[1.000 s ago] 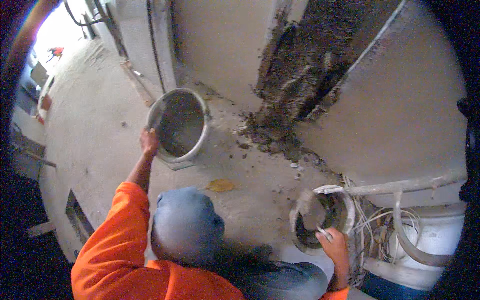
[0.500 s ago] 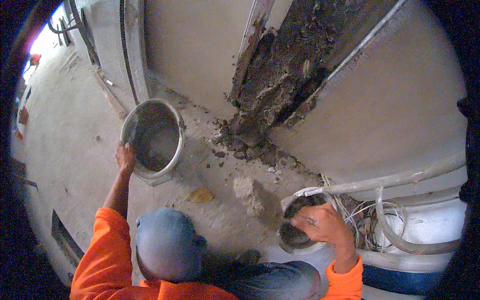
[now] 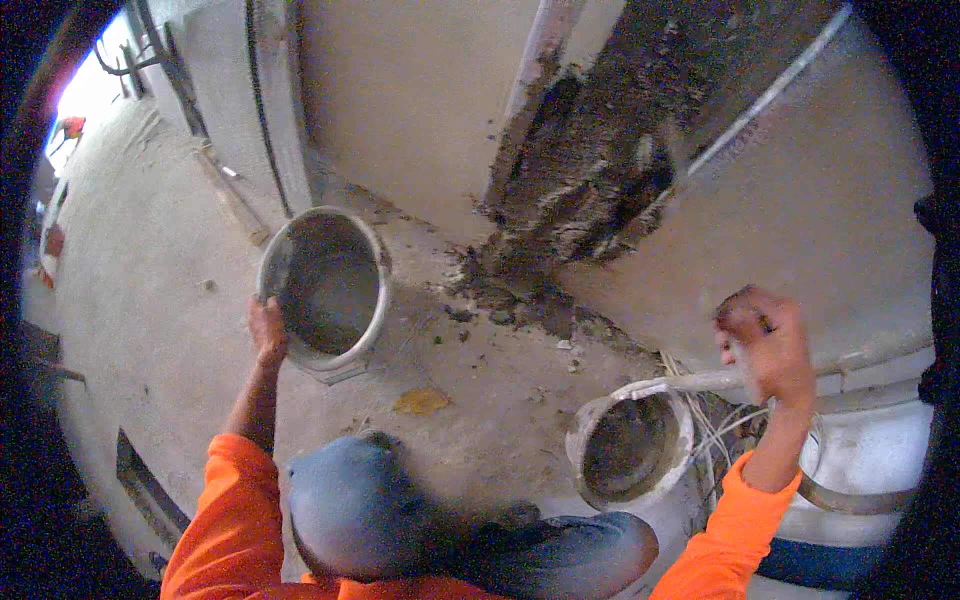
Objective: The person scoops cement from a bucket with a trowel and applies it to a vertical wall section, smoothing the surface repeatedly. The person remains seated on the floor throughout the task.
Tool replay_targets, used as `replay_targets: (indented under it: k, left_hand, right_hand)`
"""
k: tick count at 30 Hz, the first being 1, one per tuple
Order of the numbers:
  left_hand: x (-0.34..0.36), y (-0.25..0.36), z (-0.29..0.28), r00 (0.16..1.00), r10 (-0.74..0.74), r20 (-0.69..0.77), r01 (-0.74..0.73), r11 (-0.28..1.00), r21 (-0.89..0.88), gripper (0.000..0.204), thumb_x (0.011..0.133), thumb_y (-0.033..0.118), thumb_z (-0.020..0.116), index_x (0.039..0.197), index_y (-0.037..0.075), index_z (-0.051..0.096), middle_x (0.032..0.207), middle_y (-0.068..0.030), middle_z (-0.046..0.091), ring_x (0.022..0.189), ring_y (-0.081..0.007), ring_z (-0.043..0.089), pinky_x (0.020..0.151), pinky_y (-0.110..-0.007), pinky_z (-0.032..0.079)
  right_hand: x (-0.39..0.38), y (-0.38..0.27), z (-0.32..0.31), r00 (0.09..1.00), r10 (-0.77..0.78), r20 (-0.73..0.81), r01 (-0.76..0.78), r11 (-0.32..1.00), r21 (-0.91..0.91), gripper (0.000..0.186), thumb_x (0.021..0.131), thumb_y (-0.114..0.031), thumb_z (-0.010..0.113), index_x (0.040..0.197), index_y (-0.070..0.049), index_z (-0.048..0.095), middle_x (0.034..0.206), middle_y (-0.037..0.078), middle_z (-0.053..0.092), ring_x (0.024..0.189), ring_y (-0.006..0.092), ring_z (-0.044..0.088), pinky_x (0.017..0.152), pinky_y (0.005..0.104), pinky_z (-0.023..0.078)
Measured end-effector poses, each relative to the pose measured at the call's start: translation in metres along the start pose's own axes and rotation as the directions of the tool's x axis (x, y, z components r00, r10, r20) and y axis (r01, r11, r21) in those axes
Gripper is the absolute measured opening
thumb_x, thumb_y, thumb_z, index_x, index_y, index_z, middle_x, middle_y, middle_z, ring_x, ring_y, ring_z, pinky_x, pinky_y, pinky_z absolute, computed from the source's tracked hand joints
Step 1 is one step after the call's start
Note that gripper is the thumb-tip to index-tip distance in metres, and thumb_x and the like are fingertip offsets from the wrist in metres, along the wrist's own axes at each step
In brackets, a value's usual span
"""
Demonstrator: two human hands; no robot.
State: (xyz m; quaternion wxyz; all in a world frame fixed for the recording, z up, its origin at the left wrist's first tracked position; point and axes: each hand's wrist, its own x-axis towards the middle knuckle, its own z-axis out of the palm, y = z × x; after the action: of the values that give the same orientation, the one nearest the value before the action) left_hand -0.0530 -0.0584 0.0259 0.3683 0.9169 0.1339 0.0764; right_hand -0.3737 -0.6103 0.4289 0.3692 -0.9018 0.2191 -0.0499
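Head view: my left hand [image 3: 267, 328] gripped big bucket [image 3: 385, 290] by left rim — sensible hold, likely stiff, heavy. Right hand [image 3: 770, 335] curled, right of bucket — couldn't tell if holding anything.

The sleeves [image 3: 745, 515] were plain bright orange, and the trousers [image 3: 350, 510] a faded blue-grey. The large bucket [image 3: 384, 280] had a pale grey rim around a darker grey interior; the small bucket [image 3: 686, 440] was off-white at its rim, dark grey-brown and mottled inside. Patchy blackish brown covered the rough strip [image 3: 600, 170] between plain taupe wall panels [image 3: 410, 110]. The floor [image 3: 150, 300] was dusty beige-grey, the flat scrap [image 3: 420, 401] on it ochre yellow, and the cables [image 3: 715, 435] whitish.
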Motion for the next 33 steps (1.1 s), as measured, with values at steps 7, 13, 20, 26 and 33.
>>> replay_targets:
  k: [7,13,20,26,33]
  left_hand:
    - [0.006,-0.014,0.006,0.996,0.090,-0.014,-0.086,0.977,0.194,0.041,0.092,0.030,0.052,0.114,-0.005,0.056,0.112,-0.0350,0.061,0.107,-0.0536,0.058,0.093,-0.057,0.044]
    - [0.007,-0.017,0.008,0.993,0.117,0.024,-0.119,0.977,0.176,0.040,0.094,0.031,0.049,0.114,-0.003,0.058,0.113,-0.0336,0.062,0.107,-0.0514,0.059,0.092,-0.056,0.046]
    - [0.012,-0.017,0.004,0.999,0.010,0.046,-0.014,0.996,0.084,0.042,0.095,0.031,0.050,0.118,-0.003,0.058,0.114,-0.0306,0.063,0.110,-0.0475,0.060,0.095,-0.051,0.045]
    - [0.013,-0.017,0.008,0.997,0.063,-0.051,-0.053,0.984,0.172,0.044,0.095,0.031,0.050,0.119,-0.006,0.056,0.114,-0.0311,0.063,0.109,-0.0486,0.059,0.095,-0.052,0.044]
    - [0.019,-0.030,0.013,0.990,0.133,-0.043,-0.128,0.986,0.110,0.044,0.097,0.032,0.050,0.116,-0.007,0.057,0.113,-0.0289,0.063,0.106,-0.0465,0.060,0.091,-0.052,0.045]
  right_hand:
    - [0.040,0.099,0.136,0.970,-0.094,0.223,0.190,0.866,-0.463,0.027,0.090,-0.030,0.069,0.089,-0.003,0.069,0.089,0.020,0.069,0.084,0.0413,0.066,0.077,0.0462,0.053]
    - [0.051,0.143,0.155,0.968,-0.244,0.062,0.242,0.835,-0.495,0.031,0.092,-0.035,0.066,0.090,-0.004,0.068,0.091,0.018,0.069,0.087,0.0408,0.066,0.076,0.0478,0.053]
    - [0.059,0.138,0.115,0.969,-0.249,0.008,0.204,0.777,-0.596,0.033,0.094,-0.038,0.062,0.089,-0.007,0.067,0.092,0.019,0.070,0.088,0.0410,0.067,0.076,0.0505,0.055]
    - [0.052,0.129,0.104,0.968,-0.250,-0.030,0.181,0.776,-0.604,0.032,0.092,-0.035,0.066,0.085,-0.004,0.067,0.088,0.016,0.069,0.084,0.0405,0.067,0.075,0.0493,0.054]
    - [0.052,0.144,0.108,0.985,-0.163,0.055,0.165,0.803,-0.572,0.034,0.094,-0.038,0.063,0.091,-0.005,0.071,0.094,0.019,0.071,0.088,0.0421,0.067,0.077,0.0511,0.055]
